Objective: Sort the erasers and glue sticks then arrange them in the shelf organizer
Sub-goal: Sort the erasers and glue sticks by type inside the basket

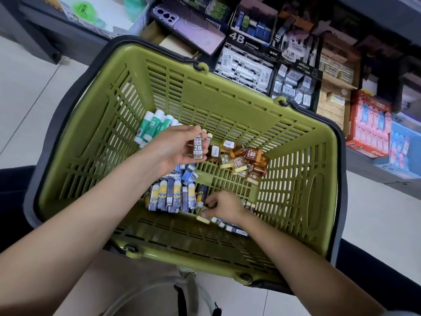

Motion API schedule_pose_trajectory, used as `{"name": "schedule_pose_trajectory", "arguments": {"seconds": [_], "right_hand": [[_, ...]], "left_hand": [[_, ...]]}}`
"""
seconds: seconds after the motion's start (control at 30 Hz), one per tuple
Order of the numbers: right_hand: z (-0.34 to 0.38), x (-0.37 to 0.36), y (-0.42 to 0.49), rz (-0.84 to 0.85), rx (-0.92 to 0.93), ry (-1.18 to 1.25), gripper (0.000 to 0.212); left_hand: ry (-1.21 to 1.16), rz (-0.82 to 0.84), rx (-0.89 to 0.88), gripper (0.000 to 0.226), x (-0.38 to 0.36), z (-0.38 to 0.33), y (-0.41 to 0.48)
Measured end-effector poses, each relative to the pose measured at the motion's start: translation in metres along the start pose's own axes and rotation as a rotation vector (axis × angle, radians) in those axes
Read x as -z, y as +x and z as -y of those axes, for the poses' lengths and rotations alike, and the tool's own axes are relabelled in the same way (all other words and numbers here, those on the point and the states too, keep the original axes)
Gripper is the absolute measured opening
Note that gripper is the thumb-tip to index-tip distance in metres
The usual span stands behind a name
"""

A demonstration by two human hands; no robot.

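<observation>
In the green basket (91, 142) lay at least five glue sticks (155, 126) in the far left corner. Roughly a dozen amber erasers (246, 160) were heaped toward the right wall, and about eight blue-and-yellow erasers (173, 197) stood in a row near the front wall. The left hand (175, 149), palm up over the basket's middle, gripped a clear 2B eraser (197, 145). The right hand (225, 206), knuckles up, pinched a pale eraser (202, 218) at the front wall.
</observation>
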State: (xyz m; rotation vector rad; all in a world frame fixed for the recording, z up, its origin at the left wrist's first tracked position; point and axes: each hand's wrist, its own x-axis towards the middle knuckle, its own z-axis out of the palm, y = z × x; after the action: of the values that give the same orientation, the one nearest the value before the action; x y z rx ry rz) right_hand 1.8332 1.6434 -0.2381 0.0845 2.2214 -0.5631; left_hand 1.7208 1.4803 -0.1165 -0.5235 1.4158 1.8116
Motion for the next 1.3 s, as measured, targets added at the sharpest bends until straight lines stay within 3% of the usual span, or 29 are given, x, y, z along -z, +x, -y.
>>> {"name": "schedule_pose_trajectory", "arguments": {"seconds": [0.17, 0.3, 0.4, 0.47, 0.53, 0.67, 0.77, 0.8, 0.9, 1.1, 1.2, 1.3], "right_hand": [[0.001, -0.004, -0.001, 0.022, -0.039, -0.074, 0.048], [-0.006, 0.020, -0.016, 0.044, -0.124, 0.259, 0.017], [-0.020, 0.048, -0.024, -0.166, -0.224, 0.579, 0.008], [-0.029, 0.058, -0.023, -0.278, -0.380, 0.705, 0.021], [-0.034, 0.060, -0.017, -0.250, -0.523, 0.826, 0.039], [-0.032, 0.053, -0.004, -0.343, -0.601, 1.001, 0.043], [-0.038, 0.046, 0.003, -0.370, -0.636, 0.944, 0.042], [-0.037, 0.044, 0.000, -0.302, -0.536, 0.794, 0.038], [-0.037, 0.038, -0.005, -0.311, -0.440, 0.369, 0.028], [-0.019, 0.019, -0.011, -0.274, -0.328, -0.073, 0.024], [-0.020, 0.017, -0.013, -0.305, -0.284, -0.044, 0.015], [-0.027, 0.018, -0.016, -0.330, -0.260, 0.170, 0.022]], "left_hand": [[-0.008, 0.001, 0.008, 0.021, 0.001, 0.000, 0.002], [0.004, -0.001, 0.013, 0.020, 0.001, 0.003, 0.005], [0.027, -0.015, 0.014, 0.019, 0.000, 0.006, 0.006], [0.033, -0.015, 0.014, 0.018, -0.001, 0.006, 0.006], [0.032, -0.014, 0.013, 0.019, -0.001, 0.006, 0.006], [0.033, -0.024, 0.013, 0.018, 0.002, 0.005, 0.006], [0.033, -0.031, 0.012, 0.018, 0.001, 0.005, 0.006], [0.034, -0.033, 0.012, 0.018, 0.001, 0.005, 0.006], [0.030, -0.028, 0.018, 0.018, 0.000, 0.005, 0.006], [0.015, -0.002, 0.026, 0.012, 0.003, 0.005, 0.005], [0.010, 0.016, 0.027, 0.010, 0.004, 0.005, 0.004], [0.025, 0.019, 0.040, 0.028, 0.003, 0.004, 0.004]]}}
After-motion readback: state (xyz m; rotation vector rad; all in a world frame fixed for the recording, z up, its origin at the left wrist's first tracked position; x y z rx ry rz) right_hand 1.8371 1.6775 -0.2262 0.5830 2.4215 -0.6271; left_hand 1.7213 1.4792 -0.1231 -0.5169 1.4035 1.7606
